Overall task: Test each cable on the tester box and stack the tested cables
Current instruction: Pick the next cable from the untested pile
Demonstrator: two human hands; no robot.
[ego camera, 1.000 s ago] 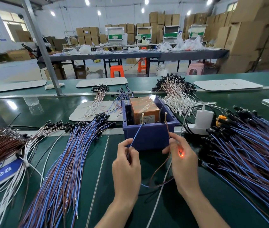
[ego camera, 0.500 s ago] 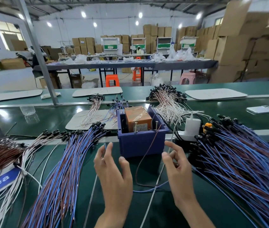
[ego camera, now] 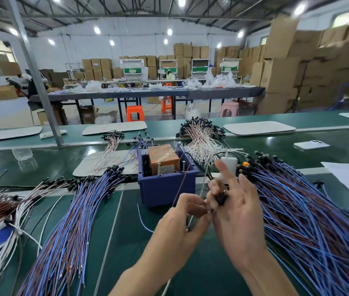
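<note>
Left hand point(ego camera: 182, 223): held low at centre, its fingers curled and pinched on a thin cable point(ego camera: 180, 189).
Right hand point(ego camera: 237, 212): raised just to the right of the left hand; a small black connector point(ego camera: 220, 198) is gripped between the thumb and curled fingers, while the index finger is stretched upward.
Hands together: the fingertips of both hands are brought close, almost touching, around the same cable end.
Cable: a brown strand is seen running from the pinch up and away to the tester box point(ego camera: 165, 189); whether it touches a pin cannot be told.
Tester box: a blue open box placed just beyond the hands, with an orange block point(ego camera: 162, 159) inside and two upright metal pins point(ego camera: 158, 168) at its near edge.
Left pile point(ego camera: 68, 221): a long fan of blue and brown cables is spread to the left of the left hand, black ends pointed away.
Right pile point(ego camera: 308, 210): a larger heap of the same cables is laid just beside the right hand, on its right.
White adapter point(ego camera: 229, 162): seen beyond the right index finger, near the box.
White bundle point(ego camera: 201, 137): pale cables are heaped well beyond the box.
Phone point(ego camera: 311, 145): laid far to the right, beyond the right pile.
</note>
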